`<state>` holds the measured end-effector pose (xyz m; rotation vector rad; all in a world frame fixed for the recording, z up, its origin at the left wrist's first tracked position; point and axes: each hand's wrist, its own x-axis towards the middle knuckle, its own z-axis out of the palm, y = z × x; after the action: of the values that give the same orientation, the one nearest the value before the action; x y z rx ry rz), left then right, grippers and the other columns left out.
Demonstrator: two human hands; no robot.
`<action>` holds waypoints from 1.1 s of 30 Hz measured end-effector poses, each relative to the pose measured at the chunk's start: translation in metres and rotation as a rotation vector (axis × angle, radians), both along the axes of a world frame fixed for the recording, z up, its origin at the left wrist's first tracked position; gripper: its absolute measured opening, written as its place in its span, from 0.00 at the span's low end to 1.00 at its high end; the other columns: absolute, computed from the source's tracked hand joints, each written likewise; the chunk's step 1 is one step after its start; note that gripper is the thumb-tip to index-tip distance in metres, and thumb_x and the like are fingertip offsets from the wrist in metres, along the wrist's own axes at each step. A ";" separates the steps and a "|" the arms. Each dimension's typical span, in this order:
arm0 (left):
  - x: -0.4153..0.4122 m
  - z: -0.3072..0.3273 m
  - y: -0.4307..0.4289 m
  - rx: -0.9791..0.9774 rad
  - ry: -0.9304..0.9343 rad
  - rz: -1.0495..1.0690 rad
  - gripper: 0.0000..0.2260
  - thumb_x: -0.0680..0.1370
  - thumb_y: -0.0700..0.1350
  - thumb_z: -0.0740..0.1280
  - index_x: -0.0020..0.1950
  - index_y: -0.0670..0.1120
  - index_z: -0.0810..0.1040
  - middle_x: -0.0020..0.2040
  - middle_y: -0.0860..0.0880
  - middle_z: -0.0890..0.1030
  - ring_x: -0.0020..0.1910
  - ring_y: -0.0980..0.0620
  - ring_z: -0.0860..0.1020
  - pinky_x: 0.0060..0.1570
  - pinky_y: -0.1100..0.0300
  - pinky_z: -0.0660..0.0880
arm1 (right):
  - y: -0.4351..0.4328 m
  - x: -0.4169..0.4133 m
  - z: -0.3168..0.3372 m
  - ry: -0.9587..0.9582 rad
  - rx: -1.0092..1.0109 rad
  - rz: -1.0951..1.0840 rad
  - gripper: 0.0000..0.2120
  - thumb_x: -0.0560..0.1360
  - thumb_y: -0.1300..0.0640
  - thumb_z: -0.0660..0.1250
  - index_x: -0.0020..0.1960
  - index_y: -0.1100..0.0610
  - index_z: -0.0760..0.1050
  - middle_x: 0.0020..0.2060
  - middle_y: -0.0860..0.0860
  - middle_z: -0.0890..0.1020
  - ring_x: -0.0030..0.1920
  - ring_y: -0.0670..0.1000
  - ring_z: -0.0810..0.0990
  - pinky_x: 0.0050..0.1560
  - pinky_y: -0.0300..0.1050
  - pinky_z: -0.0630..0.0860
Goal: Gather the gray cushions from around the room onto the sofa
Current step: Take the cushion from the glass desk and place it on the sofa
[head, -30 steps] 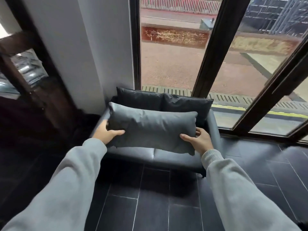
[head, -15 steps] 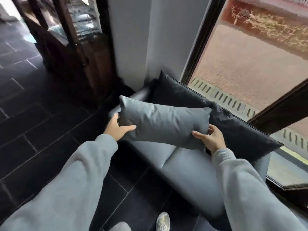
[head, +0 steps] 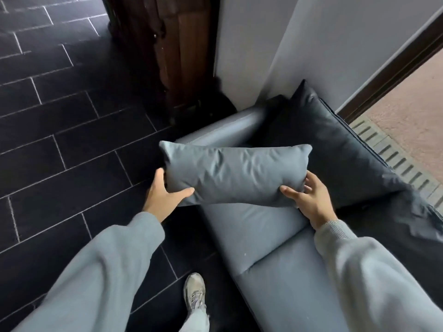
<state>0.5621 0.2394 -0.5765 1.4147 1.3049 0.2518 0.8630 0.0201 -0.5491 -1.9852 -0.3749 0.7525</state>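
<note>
I hold a gray oblong cushion (head: 236,174) between both hands, above the left end of the gray sofa (head: 271,238). My left hand (head: 163,196) grips its left end, thumb along the front. My right hand (head: 308,200) grips its right end, thumb in front and fingers behind. The cushion hangs over the seat and the sofa's left armrest (head: 224,130). Dark back cushions (head: 335,154) lean along the sofa's back.
A dark wooden cabinet (head: 172,49) stands against the white wall (head: 299,41) beyond the armrest. Black floor tiles (head: 60,130) spread to the left. My shoe (head: 194,294) stands on the floor by the sofa's front edge. A window frame (head: 393,68) runs behind the sofa.
I have stepped closer to the sofa and my view has swung down and left. The cushion, still gripped by both hands, has come over the sofa's left end.
</note>
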 end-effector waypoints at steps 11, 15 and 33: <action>0.059 -0.157 0.035 0.010 -0.180 0.163 0.31 0.67 0.60 0.80 0.67 0.65 0.71 0.62 0.63 0.81 0.62 0.58 0.81 0.62 0.49 0.79 | 0.093 0.077 -0.147 0.238 0.069 0.017 0.29 0.68 0.36 0.79 0.67 0.41 0.80 0.58 0.45 0.88 0.58 0.46 0.87 0.55 0.49 0.79; 0.083 -0.198 0.042 0.055 -0.246 0.281 0.28 0.69 0.63 0.77 0.67 0.63 0.73 0.63 0.60 0.82 0.61 0.58 0.83 0.63 0.51 0.79 | 0.140 0.109 -0.190 0.222 0.114 0.029 0.29 0.70 0.34 0.76 0.68 0.43 0.79 0.57 0.42 0.88 0.56 0.42 0.87 0.52 0.47 0.79; 0.176 -0.289 0.051 0.150 -0.109 0.476 0.27 0.71 0.75 0.62 0.69 0.70 0.69 0.57 0.74 0.79 0.57 0.77 0.74 0.69 0.59 0.70 | 0.233 0.200 -0.300 0.084 0.192 0.111 0.17 0.72 0.30 0.72 0.54 0.39 0.82 0.42 0.27 0.84 0.41 0.27 0.81 0.50 0.42 0.73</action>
<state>0.7378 0.2906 -0.8658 1.1756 1.5435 0.7480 1.0634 0.2532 -0.8488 -1.7586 -0.4915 0.8348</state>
